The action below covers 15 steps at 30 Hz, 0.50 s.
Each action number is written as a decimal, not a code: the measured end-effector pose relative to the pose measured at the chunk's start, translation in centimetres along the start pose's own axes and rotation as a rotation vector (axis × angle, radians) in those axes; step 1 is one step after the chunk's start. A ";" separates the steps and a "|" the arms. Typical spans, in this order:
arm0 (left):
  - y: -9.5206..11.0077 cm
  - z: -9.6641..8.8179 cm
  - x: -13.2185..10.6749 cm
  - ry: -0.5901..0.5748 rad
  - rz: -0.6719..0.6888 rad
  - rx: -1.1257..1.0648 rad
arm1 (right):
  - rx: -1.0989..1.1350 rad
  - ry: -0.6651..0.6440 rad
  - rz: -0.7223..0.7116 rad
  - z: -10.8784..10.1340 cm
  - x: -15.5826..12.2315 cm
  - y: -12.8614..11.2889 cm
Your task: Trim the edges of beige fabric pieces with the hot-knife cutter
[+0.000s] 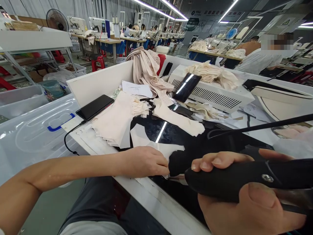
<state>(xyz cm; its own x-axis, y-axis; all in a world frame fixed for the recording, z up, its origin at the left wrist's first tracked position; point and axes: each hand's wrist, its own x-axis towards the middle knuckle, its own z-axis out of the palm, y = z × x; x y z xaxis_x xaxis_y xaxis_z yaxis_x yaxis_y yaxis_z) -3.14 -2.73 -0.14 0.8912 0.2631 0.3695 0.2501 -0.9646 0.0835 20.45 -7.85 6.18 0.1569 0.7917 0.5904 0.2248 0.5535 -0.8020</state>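
My left hand (pixel 150 162) is closed, its fingertips together at the front edge of a curved, pale cream fabric piece (pixel 149 138). That piece lies on the glossy black work surface (pixel 171 130). My right hand (pixel 232 209), close to the camera, is wrapped round a black-handled tool (pixel 225 179). A screw and a strip of metal show on the tool; its working end is out of view at the right. Left of the fabric piece lies a stack of cream cut pieces (pixel 114 120). Another cream strip (pixel 178 119) lies behind it.
A black phone (pixel 95 107) with a cable rests at the table's left edge. Behind are a paper slip (pixel 137 88), draped beige fabric (pixel 146 68) and a white vented box (pixel 212 89) bearing fabric. A black cord (pixel 259 125) crosses the right. Clear plastic bins (pixel 36 137) stand left.
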 end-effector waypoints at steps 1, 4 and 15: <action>0.0 -0.1 -0.2 0.006 0.017 0.012 | 0.031 0.013 0.018 0.2 -0.1 -0.1; -0.1 -0.1 -0.6 0.055 0.066 0.056 | 0.135 0.142 0.067 1.3 -0.3 -0.7; -0.2 0.0 -0.8 0.138 0.126 0.110 | 0.371 0.322 0.094 2.6 -0.3 -0.2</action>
<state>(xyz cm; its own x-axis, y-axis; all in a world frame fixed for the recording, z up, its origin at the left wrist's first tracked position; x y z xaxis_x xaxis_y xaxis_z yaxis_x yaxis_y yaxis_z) -3.94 -2.72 -0.44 0.8597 0.1283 0.4945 0.1868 -0.9799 -0.0704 17.88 -7.58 5.94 0.4618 0.7551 0.4653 -0.1528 0.5845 -0.7969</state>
